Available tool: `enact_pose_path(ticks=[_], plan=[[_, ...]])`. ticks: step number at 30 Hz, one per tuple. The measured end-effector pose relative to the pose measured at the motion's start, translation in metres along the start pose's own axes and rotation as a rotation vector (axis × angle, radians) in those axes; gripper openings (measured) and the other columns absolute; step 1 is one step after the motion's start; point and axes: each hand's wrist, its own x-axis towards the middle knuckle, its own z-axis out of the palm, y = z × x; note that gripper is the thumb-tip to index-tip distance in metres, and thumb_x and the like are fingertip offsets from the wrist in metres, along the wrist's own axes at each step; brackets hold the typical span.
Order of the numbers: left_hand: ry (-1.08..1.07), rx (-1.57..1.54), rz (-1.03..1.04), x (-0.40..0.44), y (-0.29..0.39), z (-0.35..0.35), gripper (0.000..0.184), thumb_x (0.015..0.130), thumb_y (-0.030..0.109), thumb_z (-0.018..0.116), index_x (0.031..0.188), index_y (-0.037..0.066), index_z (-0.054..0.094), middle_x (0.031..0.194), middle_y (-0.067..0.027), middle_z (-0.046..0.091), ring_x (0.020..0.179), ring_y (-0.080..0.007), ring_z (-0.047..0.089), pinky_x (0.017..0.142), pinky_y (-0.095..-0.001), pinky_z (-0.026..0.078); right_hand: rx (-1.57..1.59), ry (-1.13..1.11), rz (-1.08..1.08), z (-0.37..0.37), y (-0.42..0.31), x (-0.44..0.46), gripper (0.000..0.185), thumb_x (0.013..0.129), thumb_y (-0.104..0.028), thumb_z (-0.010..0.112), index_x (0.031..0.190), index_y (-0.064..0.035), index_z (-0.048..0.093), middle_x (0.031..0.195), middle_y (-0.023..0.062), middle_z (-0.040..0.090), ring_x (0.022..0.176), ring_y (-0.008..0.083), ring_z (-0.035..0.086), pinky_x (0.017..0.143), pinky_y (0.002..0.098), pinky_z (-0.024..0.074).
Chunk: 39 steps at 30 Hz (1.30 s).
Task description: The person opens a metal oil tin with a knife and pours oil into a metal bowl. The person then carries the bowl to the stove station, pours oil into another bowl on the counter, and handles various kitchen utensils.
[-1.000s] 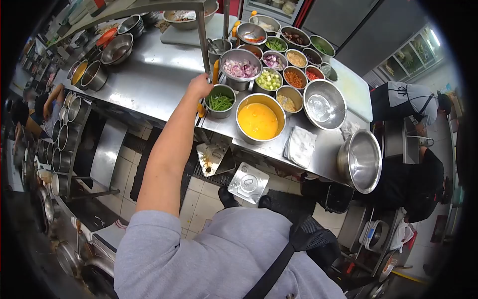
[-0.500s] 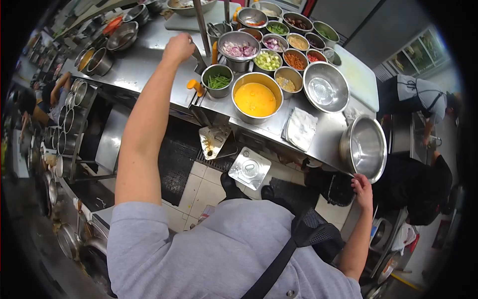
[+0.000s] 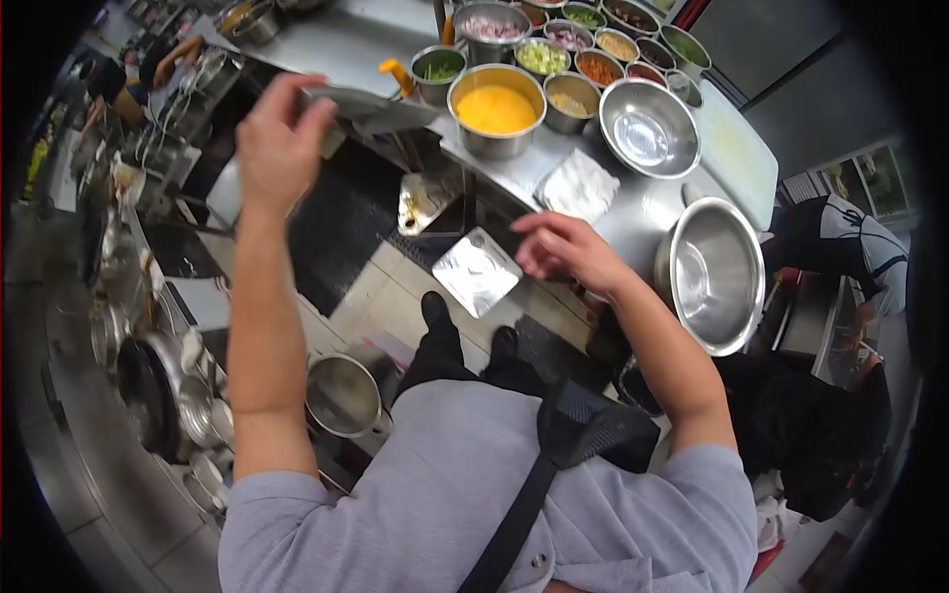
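Observation:
My left hand (image 3: 280, 143) is raised left of the counter edge. Its thumb and fingers close around one end of a flat grey metal, blade-like piece (image 3: 371, 109), which is blurred and points right toward the counter. My right hand (image 3: 561, 249) hangs in front of the counter edge with its fingers apart and nothing in them. Just above it lies a folded white cloth (image 3: 578, 186). A pot of yellow liquid (image 3: 496, 111) stands near the edge, with an orange handle (image 3: 395, 77) and a bowl of chopped greens (image 3: 438, 71) to its left.
A steel bowl (image 3: 649, 128) rests right of the pot. Another large steel bowl (image 3: 714, 277) overhangs the right corner. Several ingredient bowls crowd the back beside a white cutting board (image 3: 732, 148). A pot (image 3: 343, 395) is at my lower left. A person in black (image 3: 816, 405) bends nearby on the right.
My left hand has come back and left from over the counter with the grey metal piece. My right hand has left the large bowl's side and moved left. The view has shifted.

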Motion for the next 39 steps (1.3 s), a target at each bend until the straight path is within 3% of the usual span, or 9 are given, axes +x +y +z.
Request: enact_pose_path(ticks=[3,8,14,17,18,21,27,29,39], plan=[[-0.076,0.046,-0.117,-0.100,0.022,0.053,0.018,0.083,0.009,0.066,0.101,0.006,0.065,0.084,-0.0138,0.068,0.070,-0.0262,0.066,0.066,-0.0358,0.052,0.333,-0.112,0.156,0.019,0.039,0.027,0.054,0.101,-0.048,0.038,0.127,-0.0023,0.049,0.095,0.0118,0.065,0.083,0.0201,0.066,0.072,0.0346,0.0554],[-0.301,-0.079,-0.136,-0.269,-0.016,0.153,0.027,0.078,0.003,0.066,0.104,0.007,0.064,0.095,-0.0114,0.066,0.082,-0.0287,0.067,0.072,-0.0381,0.055,0.559,0.213,0.503,0.046,0.141,0.029,0.065,0.095,-0.065,0.035,0.117,-0.0051,0.051,0.100,0.0130,0.065,0.088,0.0273,0.066,0.079,0.0428,0.0514],[-0.630,-0.279,-0.190,-0.411,-0.033,0.217,0.024,0.079,0.015,0.069,0.103,0.010,0.065,0.099,-0.0088,0.060,0.087,-0.0298,0.065,0.073,-0.0391,0.055,0.592,0.421,0.690,0.049,0.321,-0.028,0.022,0.096,-0.020,0.054,0.114,-0.0093,0.047,0.094,0.0054,0.059,0.085,0.0182,0.061,0.068,0.0362,0.0514],[-1.008,-0.429,-0.457,-0.445,-0.084,0.250,0.021,0.081,0.022,0.068,0.097,0.009,0.067,0.092,-0.0107,0.066,0.085,-0.0299,0.066,0.072,-0.0396,0.054,0.329,0.407,0.813,0.028,0.375,-0.046,0.016,0.096,-0.014,0.052,0.107,-0.0090,0.042,0.077,0.0067,0.056,0.063,0.0176,0.059,0.050,0.0324,0.0490],[-0.836,-0.306,-0.375,-0.465,-0.111,0.270,0.022,0.082,0.026,0.068,0.094,0.008,0.069,0.085,-0.0123,0.069,0.082,-0.0306,0.066,0.071,-0.0402,0.053,0.326,0.392,0.817,0.019,0.394,-0.050,0.016,0.096,-0.014,0.052,0.107,-0.0090,0.042,0.077,0.0067,0.056,0.063,0.0176,0.059,0.050,0.0324,0.0490],[-0.791,-0.088,-0.735,-0.485,-0.199,0.331,0.024,0.079,0.024,0.069,0.095,0.007,0.069,0.095,-0.0151,0.068,0.084,-0.0331,0.066,0.075,-0.0416,0.053,0.303,0.360,0.801,-0.024,0.455,-0.047,0.018,0.096,-0.012,0.052,0.107,-0.0091,0.038,0.071,0.0068,0.053,0.052,0.0164,0.054,0.043,0.0308,0.0453],[-0.586,0.396,-0.646,-0.449,-0.320,0.463,0.055,0.079,0.010,0.065,0.131,0.018,0.052,0.136,-0.0130,0.046,0.111,-0.0389,0.055,0.091,-0.0464,0.050,0.090,0.358,0.753,-0.093,0.519,-0.072,0.032,0.097,-0.011,0.051,0.123,-0.0072,0.034,0.072,0.0064,0.052,0.050,0.0150,0.053,0.043,0.0295,0.0427],[-0.655,0.469,-0.686,-0.422,-0.328,0.476,0.037,0.089,0.009,0.049,0.126,0.016,0.056,0.136,-0.0112,0.046,0.113,-0.0338,0.054,0.087,-0.0443,0.053,0.029,0.350,0.791,-0.116,0.527,-0.080,0.037,0.096,-0.010,0.051,0.128,-0.0068,0.032,0.072,0.0060,0.052,0.050,0.0142,0.052,0.043,0.0289,0.0418],[-1.147,0.823,-0.408,-0.403,-0.337,0.488,0.028,0.092,0.019,0.047,0.114,0.012,0.064,0.119,-0.0095,0.063,0.117,-0.0285,0.057,0.088,-0.0423,0.051,-0.057,0.417,0.813,-0.146,0.547,-0.124,0.023,0.096,-0.008,0.052,0.114,-0.0079,0.038,0.069,0.0045,0.052,0.047,0.0131,0.051,0.041,0.0278,0.0406]])
